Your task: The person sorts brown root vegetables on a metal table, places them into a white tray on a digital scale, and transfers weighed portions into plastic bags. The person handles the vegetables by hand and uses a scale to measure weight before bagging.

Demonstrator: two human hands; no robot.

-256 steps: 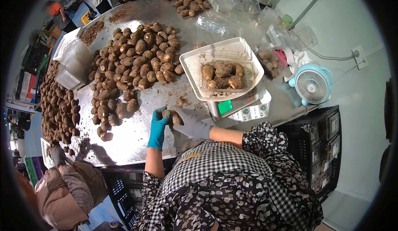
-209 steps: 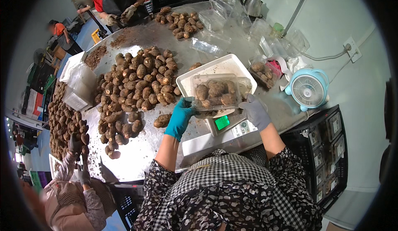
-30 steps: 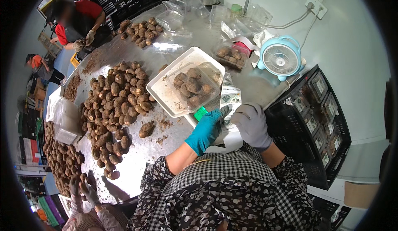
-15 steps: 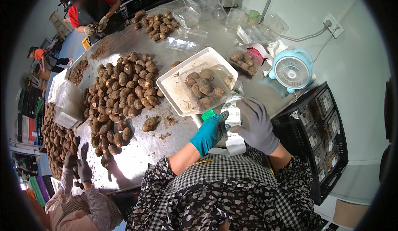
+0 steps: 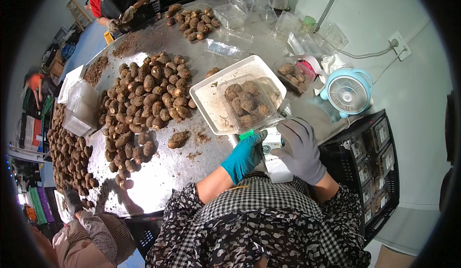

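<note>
Teal glove on the left, and that left hand (image 5: pixel 244 157) is closed in, fingertips at the left edge of the white label strip (image 5: pixel 277 164); grey glove opposite, the right hand (image 5: pixel 301 150) half open, fingers loosely curled, thumb standing apart over the strip, and whether it has a label pinched there I cannot tell. So the strip sits between the two hands, just in front of the checked apron (image 5: pixel 259 198), at the table's (image 5: pixel 156 181) near edge. Just beyond it glows a green display (image 5: pixel 246 135), and over that lies the white tray (image 5: pixel 204 95), carrying a clear box (image 5: pixel 248 105) of brown tubers, set askew. One loose tuber (image 5: pixel 178 139) rests left of the tray, with the big heap (image 5: pixel 146 92) farther left. Off to the right, a blue fan (image 5: pixel 348 95), and nearer, a black crate (image 5: pixel 336 160) of labelled packs (image 5: pixel 382 164). Far left, a co-worker's gloved hands (image 5: pixel 126 17) come together; near left, another's grey-gloved hand (image 5: pixel 73 200) is beside a second heap (image 5: pixel 67 145).
</note>
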